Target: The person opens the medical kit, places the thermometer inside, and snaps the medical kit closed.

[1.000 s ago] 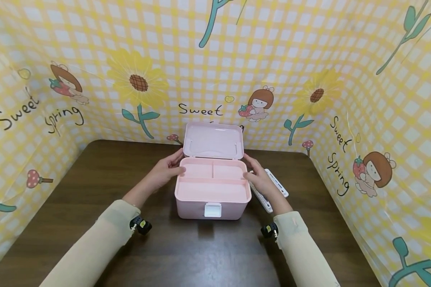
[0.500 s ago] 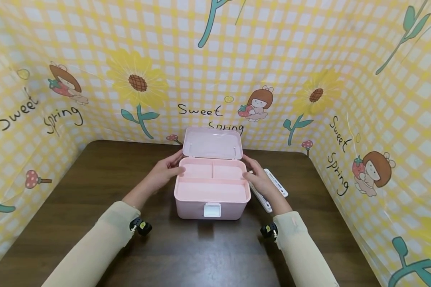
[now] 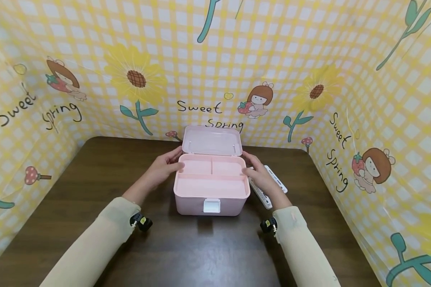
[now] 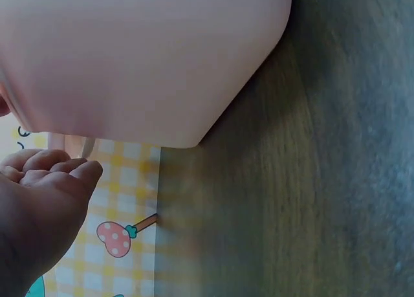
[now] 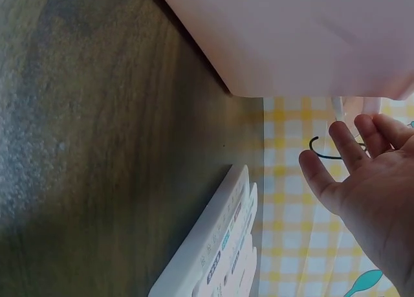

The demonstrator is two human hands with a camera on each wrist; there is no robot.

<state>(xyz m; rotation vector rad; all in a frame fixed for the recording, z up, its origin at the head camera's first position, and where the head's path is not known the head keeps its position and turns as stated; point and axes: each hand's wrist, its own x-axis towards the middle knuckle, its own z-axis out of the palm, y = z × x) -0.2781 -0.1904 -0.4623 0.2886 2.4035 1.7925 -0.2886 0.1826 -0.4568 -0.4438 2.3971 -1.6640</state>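
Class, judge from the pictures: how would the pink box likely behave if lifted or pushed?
The pink box probably stays stiff, since it looks like moulded plastic. Pushed, it may slide rather than roll, standing flat. Its open lid, attached at the back, might swing.

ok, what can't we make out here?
Head: part of the white strips, behind the right hand.
Right wrist: print on the strips, too small and blurred.
Left wrist: much of the pink box, past the top edge; thumb of the left hand, mostly past the left edge.

Both wrist views crop the pink box [image 4: 136, 64]; print [image 5: 214, 266] on the white strips [image 5: 204, 229] seems too blurred to read.
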